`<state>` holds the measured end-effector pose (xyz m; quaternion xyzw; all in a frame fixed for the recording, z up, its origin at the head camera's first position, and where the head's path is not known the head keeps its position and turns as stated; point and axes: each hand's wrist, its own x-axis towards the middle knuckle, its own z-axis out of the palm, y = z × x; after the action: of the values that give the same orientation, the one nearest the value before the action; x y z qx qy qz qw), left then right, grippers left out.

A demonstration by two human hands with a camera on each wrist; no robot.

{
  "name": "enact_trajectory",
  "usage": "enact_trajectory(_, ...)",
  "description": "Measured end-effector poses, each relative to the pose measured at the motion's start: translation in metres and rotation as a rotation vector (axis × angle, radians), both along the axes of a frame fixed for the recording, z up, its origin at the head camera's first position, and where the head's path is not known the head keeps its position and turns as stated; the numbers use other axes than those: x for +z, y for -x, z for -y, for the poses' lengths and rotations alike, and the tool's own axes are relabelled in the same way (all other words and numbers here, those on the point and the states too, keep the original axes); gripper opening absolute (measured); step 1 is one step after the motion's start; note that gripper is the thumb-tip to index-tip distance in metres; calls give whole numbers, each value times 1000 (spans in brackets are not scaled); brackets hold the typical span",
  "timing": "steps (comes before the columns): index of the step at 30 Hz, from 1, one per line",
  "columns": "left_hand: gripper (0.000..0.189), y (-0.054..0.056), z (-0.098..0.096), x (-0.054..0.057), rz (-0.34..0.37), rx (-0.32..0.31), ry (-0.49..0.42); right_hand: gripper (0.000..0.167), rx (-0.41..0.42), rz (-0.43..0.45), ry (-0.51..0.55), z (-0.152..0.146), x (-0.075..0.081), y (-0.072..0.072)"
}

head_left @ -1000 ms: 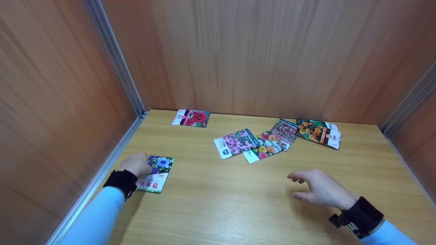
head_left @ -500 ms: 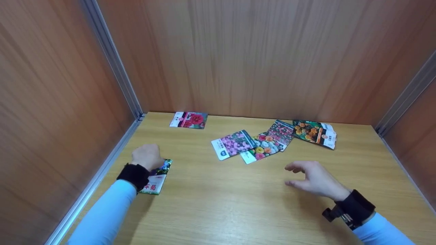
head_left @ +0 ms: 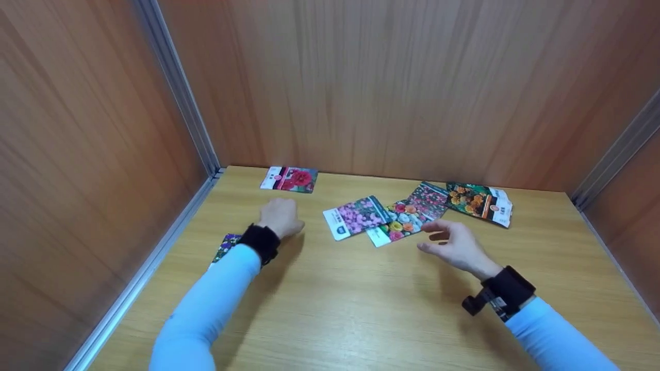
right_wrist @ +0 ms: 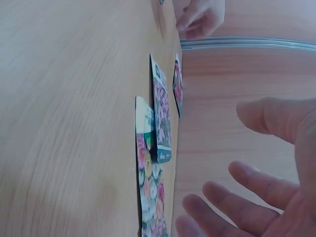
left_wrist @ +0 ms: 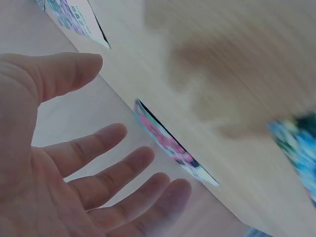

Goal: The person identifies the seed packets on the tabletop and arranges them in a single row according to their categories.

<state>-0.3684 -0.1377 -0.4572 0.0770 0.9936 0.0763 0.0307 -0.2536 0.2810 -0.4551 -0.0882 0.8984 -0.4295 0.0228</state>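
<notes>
My left hand hovers over the left-middle of the table, holding nothing; its fingers are spread in the left wrist view. Behind it lies a red-flower seed packet. A blue-flower seed packet is mostly hidden beneath my left forearm. To the right of that hand is a purple-pink flower seed packet, which overlaps a mixed-colour flower seed packet. My right hand, bare of any object, reaches close to that mixed-colour packet with loosely bent fingers and thumb apart.
At the back right, a small-pink-flower seed packet adjoins an orange-flower seed packet, which seems stacked on another. Wood panels enclose the wooden table at the back and sides, with a metal rail at the left corner.
My left hand has left the blue-flower seed packet and moved right and away from me. My right hand has moved forward and left toward the mixed-colour packet. The packets stay where they were.
</notes>
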Motion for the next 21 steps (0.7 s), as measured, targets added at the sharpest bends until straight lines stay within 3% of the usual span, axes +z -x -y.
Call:
enact_trajectory(5, 29, 11, -27, -2, 15, -22, -31, 55, -28, 40, 27, 8, -2, 6)
enact_trajectory(10, 40, 17, -43, -6, 40, -27, -119, 49, -72, 40, 53, 18, -4, 15)
enact_trajectory(16, 82, 25, -56, -6, 197, 5, -313, 52, -143, 30, 72, 30, -9, 38)
enact_trajectory(21, 90, 35, -70, -8, 284, 26, -442, 54, -233, -3, 32, 35, -23, 68)
